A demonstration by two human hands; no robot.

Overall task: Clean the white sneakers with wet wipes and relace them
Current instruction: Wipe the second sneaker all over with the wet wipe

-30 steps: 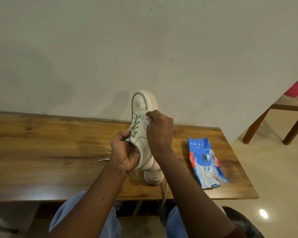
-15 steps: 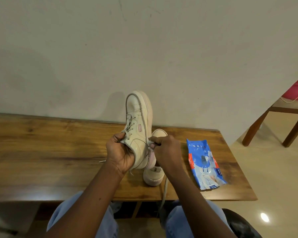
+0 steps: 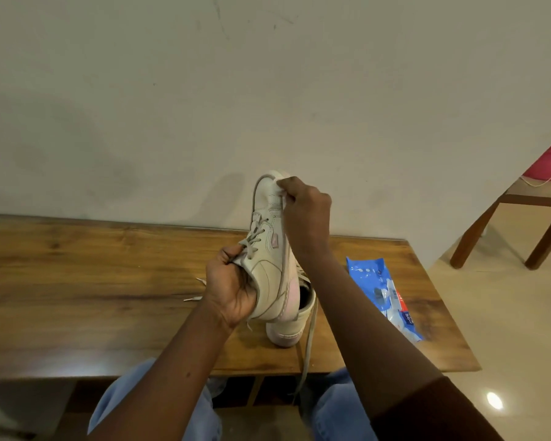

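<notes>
One sneaker (image 3: 268, 268) clasped at collar by left grip (image 3: 231, 288); right grip (image 3: 306, 202), pinching wipe (image 3: 280, 189), now risen from heel side to toe, wiping unfinished.

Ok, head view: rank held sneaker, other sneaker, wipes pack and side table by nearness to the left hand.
1. Held sneaker, gripped by the left hand.
2. Other sneaker, on the wooden table just right of it.
3. Wipes pack, farther right on the table.
4. Side table, far right, across the floor.
</notes>
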